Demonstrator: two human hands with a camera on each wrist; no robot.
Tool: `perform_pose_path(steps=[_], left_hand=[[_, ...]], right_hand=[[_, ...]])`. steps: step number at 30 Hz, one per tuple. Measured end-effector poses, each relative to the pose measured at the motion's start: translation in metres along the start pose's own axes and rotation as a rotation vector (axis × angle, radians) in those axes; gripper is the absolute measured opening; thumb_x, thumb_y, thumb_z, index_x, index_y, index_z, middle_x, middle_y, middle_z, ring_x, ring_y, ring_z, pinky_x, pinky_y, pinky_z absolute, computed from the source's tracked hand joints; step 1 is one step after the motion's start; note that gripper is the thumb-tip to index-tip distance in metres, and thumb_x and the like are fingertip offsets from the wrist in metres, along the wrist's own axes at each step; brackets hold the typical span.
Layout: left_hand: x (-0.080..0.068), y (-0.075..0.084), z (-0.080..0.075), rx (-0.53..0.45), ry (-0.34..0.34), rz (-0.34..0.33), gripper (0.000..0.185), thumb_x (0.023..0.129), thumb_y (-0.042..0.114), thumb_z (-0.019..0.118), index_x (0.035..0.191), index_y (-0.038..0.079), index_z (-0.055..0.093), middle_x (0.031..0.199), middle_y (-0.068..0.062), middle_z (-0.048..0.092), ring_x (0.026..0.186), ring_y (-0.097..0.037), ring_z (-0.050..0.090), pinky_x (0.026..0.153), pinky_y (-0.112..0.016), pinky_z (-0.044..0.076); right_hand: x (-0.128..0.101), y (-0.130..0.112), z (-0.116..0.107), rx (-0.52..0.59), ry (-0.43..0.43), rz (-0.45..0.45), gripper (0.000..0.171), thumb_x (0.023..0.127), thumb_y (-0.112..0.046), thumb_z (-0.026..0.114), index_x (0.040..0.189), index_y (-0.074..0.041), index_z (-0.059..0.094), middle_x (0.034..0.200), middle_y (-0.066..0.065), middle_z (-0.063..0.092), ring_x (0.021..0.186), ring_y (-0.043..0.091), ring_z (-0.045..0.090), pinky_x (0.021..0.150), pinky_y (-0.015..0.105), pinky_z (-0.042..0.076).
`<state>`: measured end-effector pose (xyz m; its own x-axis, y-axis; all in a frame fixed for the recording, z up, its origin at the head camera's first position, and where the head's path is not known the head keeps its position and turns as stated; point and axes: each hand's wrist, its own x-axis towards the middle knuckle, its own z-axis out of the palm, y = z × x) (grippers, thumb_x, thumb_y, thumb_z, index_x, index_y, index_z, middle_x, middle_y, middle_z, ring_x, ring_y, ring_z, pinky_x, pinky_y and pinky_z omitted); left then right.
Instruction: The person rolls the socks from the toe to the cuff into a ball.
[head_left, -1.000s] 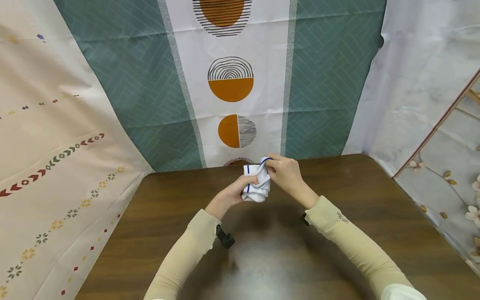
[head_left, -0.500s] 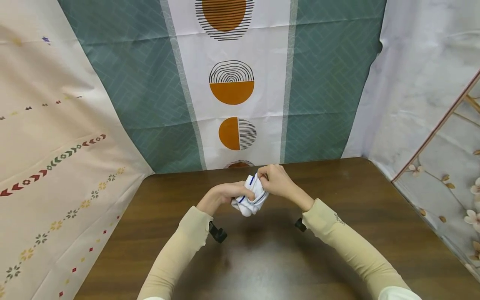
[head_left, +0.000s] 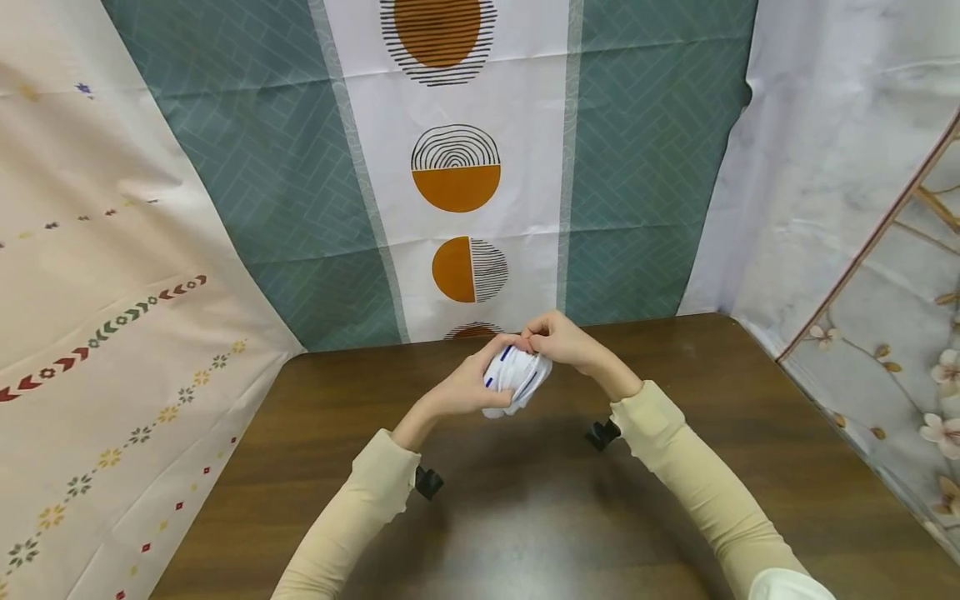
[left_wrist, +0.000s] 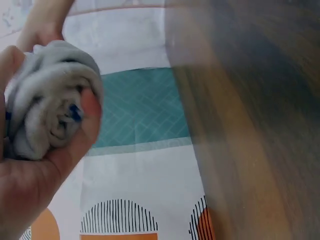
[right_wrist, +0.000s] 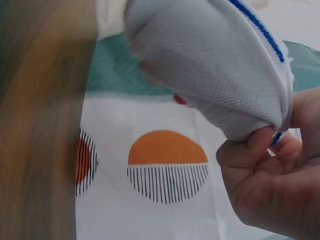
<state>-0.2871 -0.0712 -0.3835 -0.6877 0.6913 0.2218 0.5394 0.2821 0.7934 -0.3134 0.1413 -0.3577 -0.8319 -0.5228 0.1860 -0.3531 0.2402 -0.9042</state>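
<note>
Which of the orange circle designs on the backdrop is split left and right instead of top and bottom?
The third circle down, just above the hands: orange left half, striped right half.

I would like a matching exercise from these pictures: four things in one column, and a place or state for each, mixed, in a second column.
Things:
1. sock
2. table
3. left hand
4. right hand

States:
A. dark brown wood, under the arms
B. pinches the blue-striped edge
C. rolled into a white bundle, held above the table
D. cups the bundle from below

Pairs: 1-C, 2-A, 3-D, 4-B
</note>
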Motion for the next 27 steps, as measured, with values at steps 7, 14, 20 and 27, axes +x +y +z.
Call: perform_pose_path(steps=[7, 14, 20, 27], left_hand=[[-0.009, 0.025, 0.003, -0.003, 0.092, -0.029, 0.059, 0.074, 0.003, 0.067, 0.124, 0.017, 0.04, 0.11, -0.012, 0.052, 0.091, -0.021, 0.053, 0.069, -0.029, 0.049], [-0.015, 0.031, 0.005, -0.04, 0.201, -0.026, 0.051, 0.073, -0.003, 0.064, 0.114, 0.01, 0.039, 0.105, -0.018, 0.053, 0.081, -0.02, 0.055, 0.061, -0.028, 0.051], [-0.008, 0.009, 0.004, -0.234, 0.248, 0.067, 0.05, 0.07, -0.008, 0.06, 0.113, 0.009, 0.039, 0.114, -0.012, 0.045, 0.089, -0.023, 0.051, 0.068, -0.03, 0.047], [-0.007, 0.007, -0.001, -0.567, 0.086, 0.153, 0.048, 0.068, 0.01, 0.056, 0.111, 0.026, 0.04, 0.115, -0.002, 0.043, 0.093, -0.017, 0.052, 0.071, -0.026, 0.05]], right_hand=[[0.001, -0.004, -0.006, 0.091, -0.112, 0.027, 0.018, 0.089, 0.001, 0.048, 0.078, -0.007, 0.059, 0.077, 0.0, 0.056, 0.073, 0.014, 0.051, 0.061, 0.024, 0.043], [-0.005, -0.017, -0.002, -0.418, 0.003, -0.023, 0.019, 0.085, -0.001, 0.053, 0.1, -0.003, 0.065, 0.091, 0.012, 0.068, 0.073, 0.018, 0.058, 0.062, 0.026, 0.045], [0.001, -0.007, 0.011, -0.49, 0.168, -0.058, 0.017, 0.087, -0.006, 0.056, 0.078, -0.007, 0.07, 0.06, -0.002, 0.055, 0.054, 0.011, 0.045, 0.051, 0.025, 0.038], [0.008, -0.004, 0.021, 0.347, 0.093, 0.193, 0.029, 0.091, -0.003, 0.046, 0.069, -0.012, 0.063, 0.055, -0.009, 0.048, 0.045, 0.001, 0.04, 0.045, 0.016, 0.035]])
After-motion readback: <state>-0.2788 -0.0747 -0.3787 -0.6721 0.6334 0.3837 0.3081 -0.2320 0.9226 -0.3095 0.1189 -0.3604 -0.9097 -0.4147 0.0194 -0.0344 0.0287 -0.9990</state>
